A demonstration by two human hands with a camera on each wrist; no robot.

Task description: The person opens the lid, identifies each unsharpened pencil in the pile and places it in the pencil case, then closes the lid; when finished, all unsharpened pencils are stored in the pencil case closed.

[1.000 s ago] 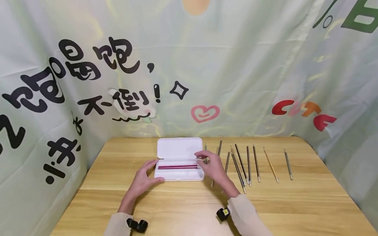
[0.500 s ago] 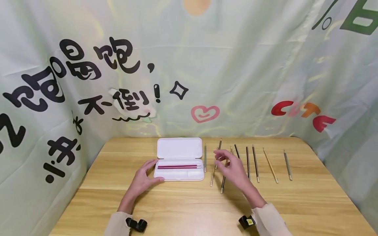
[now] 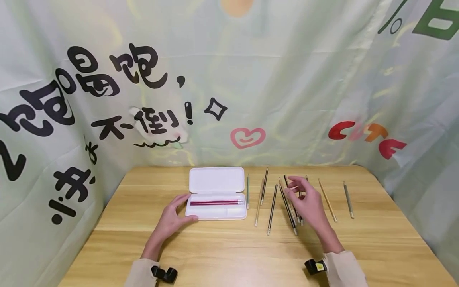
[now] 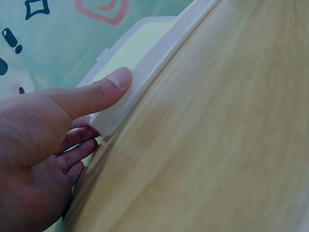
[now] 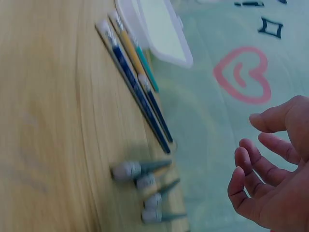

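Note:
A white pencil case (image 3: 208,213) lies with its lid raised, holding dark red pencils (image 3: 214,203). My left hand (image 3: 169,220) grips the left end of the case, thumb on its front edge and fingers round the side; in the left wrist view the hand (image 4: 38,140) shows its thumb against the case wall (image 4: 140,72). Over the cluster of dark pencils (image 3: 288,207) hovers my right hand (image 3: 311,203), partly covering some of them. In the right wrist view that hand (image 5: 275,179) has loosely bent, parted fingers with nothing between them.
Right beside the case lies a green pencil (image 3: 248,192), then a tan one (image 3: 258,203) and dark ones (image 3: 272,209). Farther right are a yellow pencil (image 3: 328,200) and a grey one (image 3: 348,200). A printed curtain (image 3: 287,99) hangs behind the table (image 3: 222,247).
My right hand has moved right, from the case's right end to above the dark pencils. My left hand has stayed at the case.

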